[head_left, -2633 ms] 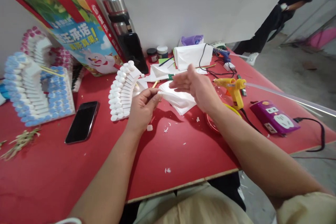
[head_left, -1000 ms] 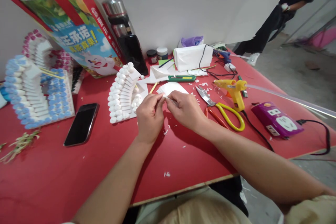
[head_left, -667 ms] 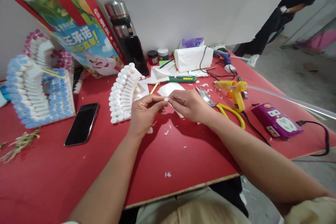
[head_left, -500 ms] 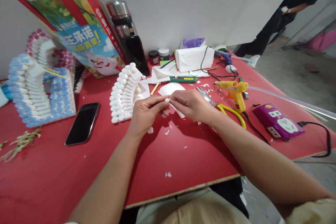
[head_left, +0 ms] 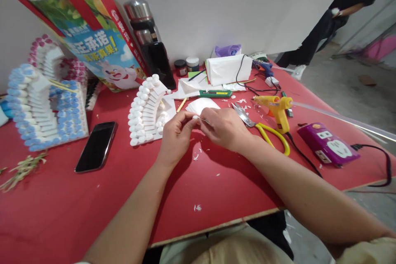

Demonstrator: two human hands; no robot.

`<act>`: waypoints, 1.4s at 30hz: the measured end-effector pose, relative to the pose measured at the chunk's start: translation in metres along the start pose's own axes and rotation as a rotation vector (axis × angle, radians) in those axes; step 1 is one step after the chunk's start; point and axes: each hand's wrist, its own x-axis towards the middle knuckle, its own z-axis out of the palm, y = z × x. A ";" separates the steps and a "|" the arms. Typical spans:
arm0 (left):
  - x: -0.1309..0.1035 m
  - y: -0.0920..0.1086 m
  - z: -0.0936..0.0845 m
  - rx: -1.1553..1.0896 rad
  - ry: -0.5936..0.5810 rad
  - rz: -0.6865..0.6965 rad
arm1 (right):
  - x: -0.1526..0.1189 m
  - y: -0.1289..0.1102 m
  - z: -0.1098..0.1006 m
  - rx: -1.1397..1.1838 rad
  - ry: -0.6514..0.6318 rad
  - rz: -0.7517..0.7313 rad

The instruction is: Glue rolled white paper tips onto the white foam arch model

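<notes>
Above the middle of the table, my left hand pinches a small white piece between thumb and finger. My right hand meets it from the right with fingers curled closed; a thin, pale sliver shows at its fingertips, too small to name. Behind both hands lies a stack of white paper, partly covered. Left of my left hand stands a curved white model edged with rounded white tips. Scissors with yellow handles lie just beyond my right hand.
A yellow glue gun, a purple power strip and its cord lie right. A green cutter knife is behind. Left are a phone, a blue-and-white model, a shopping bag and flasks. A person stands far right.
My hands have turned slightly and my right fingers have curled in more around the small piece. A white bit on the table beside my left hand is now out of sight.
</notes>
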 end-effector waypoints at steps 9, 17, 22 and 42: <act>0.005 -0.006 -0.011 0.125 0.025 0.027 | 0.015 0.007 -0.012 1.351 -0.253 0.788; 0.005 -0.001 -0.012 0.203 -0.013 0.115 | 0.010 0.006 -0.008 1.553 -0.311 0.776; 0.005 -0.001 -0.012 0.198 0.004 0.095 | 0.009 0.007 -0.007 1.543 -0.344 0.668; 0.002 -0.011 -0.002 -0.025 0.101 -0.095 | 0.003 -0.004 0.012 0.394 0.073 0.212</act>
